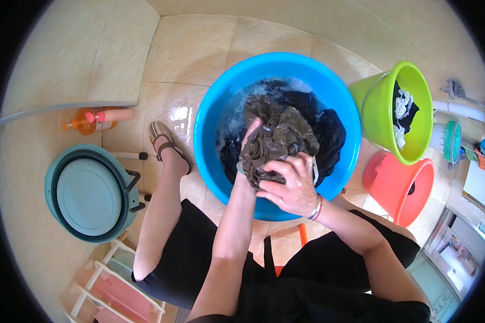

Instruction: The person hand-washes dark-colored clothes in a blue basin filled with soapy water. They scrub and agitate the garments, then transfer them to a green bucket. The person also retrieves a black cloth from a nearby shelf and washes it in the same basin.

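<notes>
Between my two hands is a bunched, wet, dark brown garment point(285, 137), held above a big round blue basin point(205, 161). My left hand point(250, 133) grips its left side; the thumb side shows, while most of the fingers are hidden behind the cloth. From the near right, my right hand point(293, 188) presses on the same bundle with fingers curled over it, a band on the wrist. Below lie black clothes point(331, 140) in sudsy water point(234, 116) within the basin. What kind of garment the brown one is cannot be made out.
Right of the basin stand a lime-green bucket point(369, 102) with black and white cloth point(404, 110) inside and a coral-red bucket point(385, 175). At left are a grey-green folding basin point(89, 196), bottles point(110, 114) and a white rack point(99, 266). The tiled floor point(191, 37) is wet.
</notes>
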Tool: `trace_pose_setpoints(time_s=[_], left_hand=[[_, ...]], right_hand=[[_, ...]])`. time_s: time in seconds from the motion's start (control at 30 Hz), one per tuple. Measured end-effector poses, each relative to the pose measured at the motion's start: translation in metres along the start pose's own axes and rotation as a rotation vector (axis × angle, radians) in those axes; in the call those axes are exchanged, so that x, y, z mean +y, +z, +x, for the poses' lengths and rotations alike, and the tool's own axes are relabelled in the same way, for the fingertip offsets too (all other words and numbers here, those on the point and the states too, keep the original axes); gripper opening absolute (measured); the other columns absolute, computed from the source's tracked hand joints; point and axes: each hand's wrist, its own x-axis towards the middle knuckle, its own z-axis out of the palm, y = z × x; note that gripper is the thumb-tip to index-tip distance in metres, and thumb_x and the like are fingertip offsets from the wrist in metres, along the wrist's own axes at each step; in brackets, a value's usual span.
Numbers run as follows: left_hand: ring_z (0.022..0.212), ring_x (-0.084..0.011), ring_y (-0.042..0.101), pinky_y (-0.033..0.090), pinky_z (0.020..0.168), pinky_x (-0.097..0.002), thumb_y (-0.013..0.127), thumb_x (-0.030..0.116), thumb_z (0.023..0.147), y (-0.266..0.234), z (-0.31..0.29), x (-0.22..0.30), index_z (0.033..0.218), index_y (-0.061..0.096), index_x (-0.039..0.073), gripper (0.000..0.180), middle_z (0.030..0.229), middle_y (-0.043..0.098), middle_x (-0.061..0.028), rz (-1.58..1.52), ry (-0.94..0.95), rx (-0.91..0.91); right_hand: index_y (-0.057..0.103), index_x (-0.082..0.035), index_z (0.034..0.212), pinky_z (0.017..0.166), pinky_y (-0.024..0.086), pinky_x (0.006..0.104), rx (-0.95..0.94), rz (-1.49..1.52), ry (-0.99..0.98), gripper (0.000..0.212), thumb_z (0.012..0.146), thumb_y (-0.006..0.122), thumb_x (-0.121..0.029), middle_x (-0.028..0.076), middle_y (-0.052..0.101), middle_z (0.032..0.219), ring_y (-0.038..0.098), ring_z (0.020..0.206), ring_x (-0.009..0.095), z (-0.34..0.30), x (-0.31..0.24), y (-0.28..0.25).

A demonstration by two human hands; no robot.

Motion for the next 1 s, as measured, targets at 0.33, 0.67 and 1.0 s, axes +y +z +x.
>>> trace_pose_setpoints(time_s=[0.33, 0.67, 1.0], left_hand=[[0.110, -0.0260, 0.059, 0.044, 0.099, -0.0419, 0.044, 0.035, 0.100, 0.007, 0.000, -0.023, 0.130, 0.051, 0.001, 0.046, 0.125, 0.059, -0.0134, -0.068, -0.117, -0.036], [0.100, -0.0211, 0.061, 0.049, 0.089, -0.0369, 0.051, 0.035, 0.097, -0.022, -0.001, -0.021, 0.122, 0.057, -0.001, 0.043, 0.115, 0.063, -0.0093, 0.364, 0.492, 0.517], [0.114, -0.0318, 0.052, 0.041, 0.100, -0.0401, 0.058, 0.010, 0.091, -0.040, -0.005, 0.018, 0.142, 0.041, 0.005, 0.053, 0.130, 0.050, -0.0181, 1.314, 0.885, 0.882]], right_hand=[[0.063, -0.022, 0.077, 0.066, 0.039, 0.0360, 0.324, 0.069, 0.107, 0.027, 0.063, 0.082, -0.035, -0.004, 0.054, 0.090, 0.052, 0.072, 0.020, 0.011, -0.001, 0.034], [0.056, -0.002, 0.072, 0.055, 0.049, 0.0377, 0.299, 0.466, 0.226, 0.015, 0.076, 0.069, -0.008, 0.013, 0.055, 0.072, 0.059, 0.062, 0.031, 0.041, 0.060, 0.057], [0.057, -0.027, 0.128, 0.079, 0.041, 0.0409, 0.026, -0.241, 0.296, 0.042, 0.087, 0.064, -0.031, 0.000, 0.058, 0.115, 0.053, 0.099, 0.024, 0.061, 0.148, 0.097]])
